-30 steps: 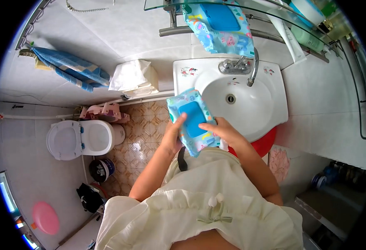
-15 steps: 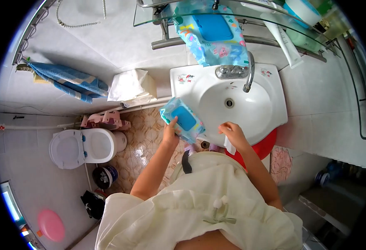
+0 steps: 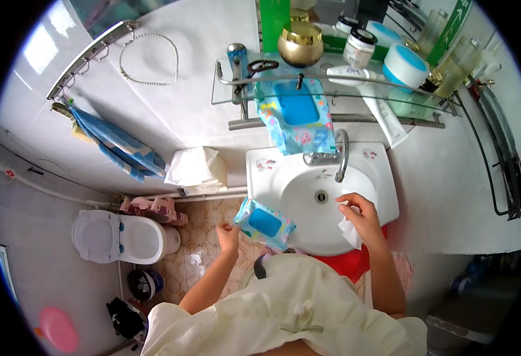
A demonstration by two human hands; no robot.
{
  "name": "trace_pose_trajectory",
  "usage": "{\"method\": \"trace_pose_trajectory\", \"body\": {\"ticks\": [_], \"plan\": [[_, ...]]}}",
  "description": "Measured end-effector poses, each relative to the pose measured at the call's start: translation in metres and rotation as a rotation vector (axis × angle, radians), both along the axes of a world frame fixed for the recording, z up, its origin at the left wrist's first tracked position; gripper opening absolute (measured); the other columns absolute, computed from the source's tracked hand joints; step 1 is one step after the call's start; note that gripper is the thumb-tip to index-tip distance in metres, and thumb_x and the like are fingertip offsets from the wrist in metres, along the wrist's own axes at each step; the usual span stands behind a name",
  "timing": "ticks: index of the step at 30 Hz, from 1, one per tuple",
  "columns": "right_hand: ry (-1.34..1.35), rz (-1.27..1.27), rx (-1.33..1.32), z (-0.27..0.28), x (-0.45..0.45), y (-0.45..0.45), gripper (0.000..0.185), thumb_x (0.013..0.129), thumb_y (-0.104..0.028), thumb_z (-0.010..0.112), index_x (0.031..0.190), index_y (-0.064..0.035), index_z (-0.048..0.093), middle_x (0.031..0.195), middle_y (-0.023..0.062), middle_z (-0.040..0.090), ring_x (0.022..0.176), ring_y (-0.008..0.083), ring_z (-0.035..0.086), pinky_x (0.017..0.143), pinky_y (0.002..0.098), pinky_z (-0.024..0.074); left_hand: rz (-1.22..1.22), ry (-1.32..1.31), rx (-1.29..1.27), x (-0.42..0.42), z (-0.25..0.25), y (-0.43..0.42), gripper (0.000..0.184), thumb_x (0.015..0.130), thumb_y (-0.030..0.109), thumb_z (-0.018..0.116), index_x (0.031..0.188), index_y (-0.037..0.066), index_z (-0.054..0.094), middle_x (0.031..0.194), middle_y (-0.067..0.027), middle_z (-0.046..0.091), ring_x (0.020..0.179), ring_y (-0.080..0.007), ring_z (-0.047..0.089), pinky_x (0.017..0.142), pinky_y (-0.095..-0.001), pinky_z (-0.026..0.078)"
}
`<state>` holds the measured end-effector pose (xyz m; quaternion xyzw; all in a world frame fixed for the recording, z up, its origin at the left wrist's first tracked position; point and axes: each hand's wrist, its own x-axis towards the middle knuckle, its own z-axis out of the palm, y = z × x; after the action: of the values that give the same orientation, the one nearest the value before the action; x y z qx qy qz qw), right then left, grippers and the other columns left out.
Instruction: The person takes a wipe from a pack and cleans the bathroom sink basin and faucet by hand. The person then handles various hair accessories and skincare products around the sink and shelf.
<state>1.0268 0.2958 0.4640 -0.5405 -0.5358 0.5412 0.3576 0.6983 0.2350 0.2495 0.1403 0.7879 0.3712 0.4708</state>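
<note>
My left hand [image 3: 228, 238] is closed at the left end of a light blue wet wipes pack [image 3: 285, 231], pinching its corner. The pack has a bright blue lid, which is shut, and it lies across the sink's left front edge; whether it rests on the rim I cannot tell. My right hand [image 3: 364, 221] is over the right side of the white sink [image 3: 260, 188], closed on a white wipe [image 3: 350, 234] that hangs crumpled below the fingers. Behind the basin, a second, similar wipes pack [image 3: 299, 121] leans out from the glass shelf above the tap [image 3: 342, 157].
The glass shelf [image 3: 225, 98] holds jars, bottles and a white tube [image 3: 385, 115]. A blue towel [image 3: 115, 145] hangs at left, near a paper bundle [image 3: 196, 169]. The toilet [image 3: 145, 240] stands at lower left. Part of a red basin [image 3: 346, 261] shows beneath the sink.
The camera has tilted up, showing more of the shelf. My left hand has slid from the pack's front side to its left end. My right hand has moved right with the wipe.
</note>
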Motion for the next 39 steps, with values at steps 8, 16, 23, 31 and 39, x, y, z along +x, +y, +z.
{"method": "trace_pose_trajectory", "body": {"ticks": [8,16,23,31,39], "plan": [[0.120,0.076,0.087,0.052,-0.011,0.011,0.012,0.086,-0.008,0.055,0.093,-0.0031,0.064,0.063,-0.0070,0.044,0.055,0.0010,0.034,0.050,0.0170,0.0259,-0.243,0.867,1.283,-0.005,0.293,0.091,0.007,0.078,0.000,0.066,0.083,0.000,0.062,0.076,-0.0065,0.062,0.073,-0.0162,0.054,0.066,-0.0274,0.042],[0.180,0.199,0.133,0.052,-0.035,-0.008,0.012,0.089,-0.008,0.054,0.095,-0.0023,0.063,0.074,-0.0026,0.057,0.065,0.0024,0.049,0.056,0.0174,0.0356,-0.902,1.076,1.128,0.009,0.400,0.210,0.015,0.069,0.017,0.073,0.080,0.007,0.071,0.077,-0.0068,0.064,0.076,-0.0227,0.058,0.069,-0.0338,0.047],[0.279,0.098,0.088,0.033,-0.026,-0.024,0.015,0.089,-0.009,0.054,0.097,-0.0019,0.063,0.073,0.0018,0.060,0.061,0.0035,0.050,0.052,0.0169,0.0349,-1.133,1.042,0.796,0.012,0.394,0.245,0.018,0.067,0.020,0.074,0.080,0.008,0.072,0.079,-0.0081,0.068,0.075,-0.0238,0.065,0.071,-0.0328,0.051],[0.339,0.033,0.044,0.021,-0.021,-0.038,0.015,0.088,-0.009,0.053,0.097,-0.0026,0.064,0.071,0.0021,0.059,0.054,0.0031,0.043,0.049,0.0167,0.0312,-0.952,1.159,0.665,0.011,0.404,0.229,0.021,0.066,0.028,0.074,0.073,0.009,0.069,0.070,-0.0076,0.067,0.068,-0.0237,0.064,0.066,-0.0339,0.050],[0.275,0.008,0.002,0.028,-0.029,-0.062,0.016,0.091,-0.015,0.054,0.101,-0.0062,0.063,0.076,-0.0016,0.057,0.065,0.0042,0.053,0.054,0.0193,0.0386,-1.317,1.164,0.642,0.002,0.396,0.269,0.026,0.065,0.025,0.066,0.073,0.000,0.068,0.066,-0.0198,0.063,0.063,-0.0298,0.064,0.062,-0.0388,0.050]]}}
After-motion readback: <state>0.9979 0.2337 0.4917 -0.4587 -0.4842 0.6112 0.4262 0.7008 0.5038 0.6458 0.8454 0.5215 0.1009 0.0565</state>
